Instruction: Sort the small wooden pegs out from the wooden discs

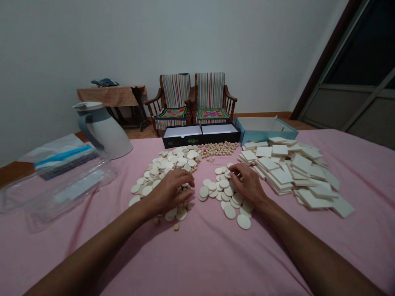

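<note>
Plastic bag: a clear, crinkled plastic bag (70, 185) lies flat on the pink cotton bedsheet (61, 250), its glossy film catching the light, with a flat blue-and-grey strip (66, 161) on top.

Jug: behind it stands a large, smooth white jug (105, 133) with a grey handle, tilted slightly.

Back of the room: a low table draped in brown cloth (108, 95) stands by the wall; two wooden armchairs (191, 98) with turned spindles, striped backrests and embroidered seat cushions stand beside it.

Left hand: the left hand (168, 191) is cupped over the near edge of a heap of flat, pale round discs (175, 162), fingers curved and resting on them; whether it grips any, I cannot tell. Small rough pieces (175, 227) lie by its heel.

Centre: a matte black open box (182, 136) with a white interior sits behind a loose patch of small, rounded wooden beads (219, 149).

Right hand: the right hand (247, 183) rests its fingertips among a second, smaller spread of discs (224, 193), arched over them; any grasp is hidden.

Far right: flat, square pale tiles (286, 172) lie in overlapping, uneven stacks before an open, pale blue cardboard box (262, 129).
</note>
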The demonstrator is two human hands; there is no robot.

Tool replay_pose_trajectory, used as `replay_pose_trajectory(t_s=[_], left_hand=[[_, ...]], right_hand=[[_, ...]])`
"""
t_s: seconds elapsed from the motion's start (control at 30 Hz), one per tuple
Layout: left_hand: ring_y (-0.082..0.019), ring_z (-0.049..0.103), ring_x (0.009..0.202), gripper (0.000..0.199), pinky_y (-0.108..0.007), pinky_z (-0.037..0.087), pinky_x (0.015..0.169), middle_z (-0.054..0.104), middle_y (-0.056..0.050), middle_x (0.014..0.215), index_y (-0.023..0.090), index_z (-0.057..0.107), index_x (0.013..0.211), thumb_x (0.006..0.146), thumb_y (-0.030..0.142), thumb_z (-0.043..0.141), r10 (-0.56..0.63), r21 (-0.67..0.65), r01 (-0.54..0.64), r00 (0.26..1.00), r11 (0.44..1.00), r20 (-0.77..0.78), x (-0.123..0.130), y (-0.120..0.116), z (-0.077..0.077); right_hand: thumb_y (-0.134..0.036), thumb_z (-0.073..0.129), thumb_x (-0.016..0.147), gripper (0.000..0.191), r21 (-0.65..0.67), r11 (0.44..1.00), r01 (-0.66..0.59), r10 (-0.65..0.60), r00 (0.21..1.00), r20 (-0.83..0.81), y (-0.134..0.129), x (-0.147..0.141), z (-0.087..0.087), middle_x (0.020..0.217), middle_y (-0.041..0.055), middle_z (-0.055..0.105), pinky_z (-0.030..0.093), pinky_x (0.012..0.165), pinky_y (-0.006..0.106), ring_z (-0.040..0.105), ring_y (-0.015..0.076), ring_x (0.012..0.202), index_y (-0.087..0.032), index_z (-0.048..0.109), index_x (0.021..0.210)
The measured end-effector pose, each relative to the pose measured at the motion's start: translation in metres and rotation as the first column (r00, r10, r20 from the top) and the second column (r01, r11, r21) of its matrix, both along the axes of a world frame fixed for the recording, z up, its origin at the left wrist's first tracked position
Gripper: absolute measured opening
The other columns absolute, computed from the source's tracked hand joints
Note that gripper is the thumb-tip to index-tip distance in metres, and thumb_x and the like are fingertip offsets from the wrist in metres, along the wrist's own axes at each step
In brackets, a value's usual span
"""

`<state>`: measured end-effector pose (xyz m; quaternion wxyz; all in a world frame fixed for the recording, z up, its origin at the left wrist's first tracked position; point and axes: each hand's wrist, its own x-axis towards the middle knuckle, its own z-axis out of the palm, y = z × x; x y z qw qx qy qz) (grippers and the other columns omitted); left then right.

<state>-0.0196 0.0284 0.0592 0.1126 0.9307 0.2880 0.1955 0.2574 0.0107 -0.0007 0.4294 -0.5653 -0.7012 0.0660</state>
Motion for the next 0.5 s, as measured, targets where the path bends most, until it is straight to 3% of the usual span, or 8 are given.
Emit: replay_pose_trajectory(t_s=[0.07, 0.13, 0.23, 0.5], left_hand=[[-0.024, 0.056, 0.104, 0.019, -0.04, 0.043, 0.092, 0.064, -0.008, 0.108, 0.022, 0.064, 0.095, 0.082, 0.035, 0.067, -0.063, -0.022, 0.062, 0.995, 0.998, -0.08, -0.007, -0.004, -0.002], [-0.028, 0.053, 0.112, 0.042, -0.044, 0.04, 0.096, 0.061, -0.01, 0.118, 0.022, 0.063, 0.103, 0.072, 0.048, 0.076, -0.1, -0.031, 0.096, 0.983, 0.995, -0.154, -0.013, -0.009, -0.004], [-0.033, 0.046, 0.121, 0.062, -0.049, 0.034, 0.102, 0.055, -0.012, 0.128, 0.022, 0.06, 0.109, 0.062, 0.06, 0.078, -0.108, -0.018, 0.107, 0.971, 0.994, -0.213, -0.021, -0.014, -0.009], [-0.032, 0.038, 0.13, 0.049, -0.051, 0.024, 0.109, 0.051, -0.011, 0.134, 0.022, 0.056, 0.114, 0.074, 0.044, 0.074, -0.03, 0.03, 0.035, 0.985, 0.999, -0.167, -0.027, -0.016, -0.022]], right_hand=[[-0.015, 0.049, 0.082, 0.013, 0.0, 1.0, -0.004, 0.004, 1.0, -0.004, 0.0, -0.001, 0.0, 0.084, 0.0053, 0.062, 0.045, 0.068, 0.03, 0.057, 0.0171, 0.074, -0.018, 0.059, 0.09], [-0.015, 0.049, 0.082, 0.013, -0.003, 1.0, -0.009, 0.009, 1.0, -0.005, -0.001, -0.002, 0.0, 0.085, 0.0054, 0.062, 0.045, 0.068, 0.03, 0.057, 0.0171, 0.074, -0.018, 0.059, 0.09], [-0.015, 0.049, 0.083, 0.013, -0.008, 1.0, -0.014, 0.014, 1.0, -0.006, -0.005, -0.007, 0.003, 0.086, 0.0057, 0.061, 0.044, 0.069, 0.03, 0.057, 0.0174, 0.076, -0.018, 0.06, 0.09], [-0.013, 0.05, 0.083, 0.012, 0.035, 0.999, -0.009, 0.009, 1.0, -0.008, -0.005, -0.011, 0.001, 0.085, 0.0055, 0.062, 0.044, 0.07, 0.03, 0.057, 0.0179, 0.075, -0.017, 0.059, 0.089]])
